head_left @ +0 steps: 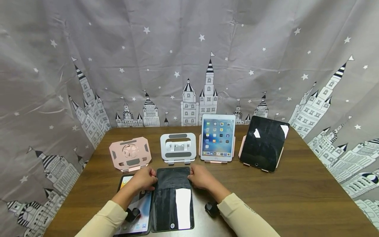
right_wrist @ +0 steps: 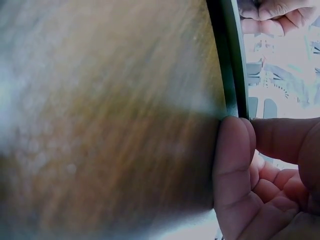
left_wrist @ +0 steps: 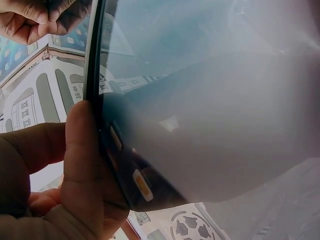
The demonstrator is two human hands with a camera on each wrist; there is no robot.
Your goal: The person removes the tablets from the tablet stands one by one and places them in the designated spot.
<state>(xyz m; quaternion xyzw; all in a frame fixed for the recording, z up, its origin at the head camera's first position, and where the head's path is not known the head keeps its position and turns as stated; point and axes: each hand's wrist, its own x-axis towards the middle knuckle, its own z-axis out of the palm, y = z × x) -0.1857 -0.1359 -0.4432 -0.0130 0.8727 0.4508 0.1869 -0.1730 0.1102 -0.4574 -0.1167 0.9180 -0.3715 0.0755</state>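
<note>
The left hand (head_left: 144,179) and right hand (head_left: 201,177) pinch the 2 long edges of a black home-button tablet (head_left: 165,204), held between their fingers. A lit tablet (head_left: 142,210) lies partly beneath the left fingers; beyond them stands a pink tablet stand (head_left: 130,150). Beyond the right fingers stands a white-framed iPad (head_left: 217,136).

A black tablet (head_left: 164,200) is stretching from near to far over the near part of the surface (head_left: 311,197), slightly left of its middle. Its dark screen (head_left: 165,214) is facing up, with a round button (head_left: 172,225) sitting at the near end. A white reflection (head_left: 183,208) is brightening the near right part. The left grip (head_left: 143,179) and right grip (head_left: 201,177) are pinching opposite long edges toward the far end.
</note>
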